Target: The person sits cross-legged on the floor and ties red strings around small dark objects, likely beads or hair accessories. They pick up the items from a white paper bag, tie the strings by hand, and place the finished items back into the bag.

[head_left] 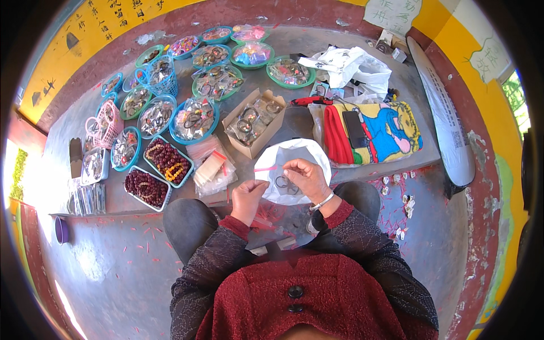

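Note:
My left hand is closed in a pinch at the near left edge of a white bag-lined bowl. Above the bowl's right side, my right hand also pinches, thumb against fingers, with a pale bangle on the wrist. A thin pink strip lies level between them, its right end close to my right fingertips. What each pinch holds is too small or too clear to make out. Several dark ring-shaped pieces show in or over the bowl, between my hands.
Left stand several baskets of packaged trinkets, trays of beads, clear bags and an open cardboard box. On the right are a folded colourful blanket with a phone and white plastic bags. Pink scraps litter the floor.

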A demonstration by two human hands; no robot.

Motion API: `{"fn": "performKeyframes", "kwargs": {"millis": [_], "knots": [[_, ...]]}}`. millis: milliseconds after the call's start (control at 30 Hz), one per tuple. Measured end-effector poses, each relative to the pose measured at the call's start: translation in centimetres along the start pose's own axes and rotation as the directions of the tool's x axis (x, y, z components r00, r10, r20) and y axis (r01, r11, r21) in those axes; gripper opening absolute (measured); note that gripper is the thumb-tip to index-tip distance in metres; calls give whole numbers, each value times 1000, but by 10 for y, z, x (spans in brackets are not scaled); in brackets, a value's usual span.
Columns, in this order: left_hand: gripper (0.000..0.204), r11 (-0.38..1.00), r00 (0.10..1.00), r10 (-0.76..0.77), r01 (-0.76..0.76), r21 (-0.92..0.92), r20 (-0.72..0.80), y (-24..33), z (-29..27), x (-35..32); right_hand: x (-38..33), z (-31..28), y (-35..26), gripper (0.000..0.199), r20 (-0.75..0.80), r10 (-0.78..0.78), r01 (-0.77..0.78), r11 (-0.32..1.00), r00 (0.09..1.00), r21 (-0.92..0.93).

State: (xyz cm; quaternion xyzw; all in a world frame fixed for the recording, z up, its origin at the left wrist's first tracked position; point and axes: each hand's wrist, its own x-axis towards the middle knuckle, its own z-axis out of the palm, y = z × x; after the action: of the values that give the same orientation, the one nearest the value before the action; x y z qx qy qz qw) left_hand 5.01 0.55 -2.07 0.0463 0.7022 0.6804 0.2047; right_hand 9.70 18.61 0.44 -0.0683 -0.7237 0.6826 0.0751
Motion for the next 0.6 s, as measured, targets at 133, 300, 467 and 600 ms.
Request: {"fn": "performKeyframes", "kwargs": {"millis": [133, 300, 467, 600], "knots": [[12, 956, 985, 161, -141, 256, -59, 6, 1, -2, -3, 0, -11, 14, -19, -91, 88, 988, 996, -128], [11, 943, 979, 202, -185, 277, -33, -5, 2, -1, -14, 11, -32, 23, 184, -517, 524, 653, 836, -547], [7, 790, 898, 436, -411, 455, 53, -8, 3, -3, -20, 20, -23, 35, 254, -387, 453, 607, 886, -653], [6, 689, 824, 562, -511, 513, 67, -5, 6, -4, -19, 16, -12, 25, 218, -342, 404, 718, 914, -567]]}}
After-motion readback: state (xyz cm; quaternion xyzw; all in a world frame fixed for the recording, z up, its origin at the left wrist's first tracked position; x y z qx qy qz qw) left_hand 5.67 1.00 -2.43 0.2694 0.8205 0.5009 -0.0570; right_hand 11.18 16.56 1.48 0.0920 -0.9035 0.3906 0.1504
